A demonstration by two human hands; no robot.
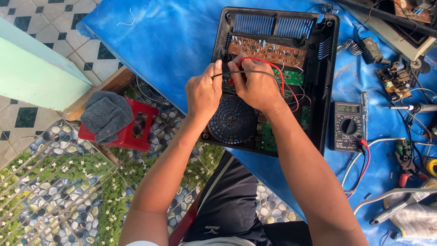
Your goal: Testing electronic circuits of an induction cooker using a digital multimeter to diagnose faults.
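I look down on a blue tarp [173, 41] spread over the work table, and on it lies an opened black appliance casing [330, 73], its long side running away from me. Inside sit a round black fan grille [232, 120] near my edge, a brown circuit board [268, 51] along the far end, and green boards [268, 139] on the right.

Both hands meet over the middle of the casing, just short of the brown board. My left hand [203, 93] has its fingers closed in a pinch on the black probe lead [255, 72], which runs right across the other hand. My right hand [255, 86] is curled shut around the red probe [233, 78], its red lead [273, 66] looping up and back toward the wrist. The probe tips are hidden beneath my fingers, so I cannot tell which contact they touch. The brown board lies straight ahead of the fingertips, its long axis running left to right, and the right hand is the nearer to it.

The digital multimeter [348, 125] sits on the tarp just beside the casing's right wall. Off to the left, a red plastic stool [125, 127] carries a grey cloth [107, 114].
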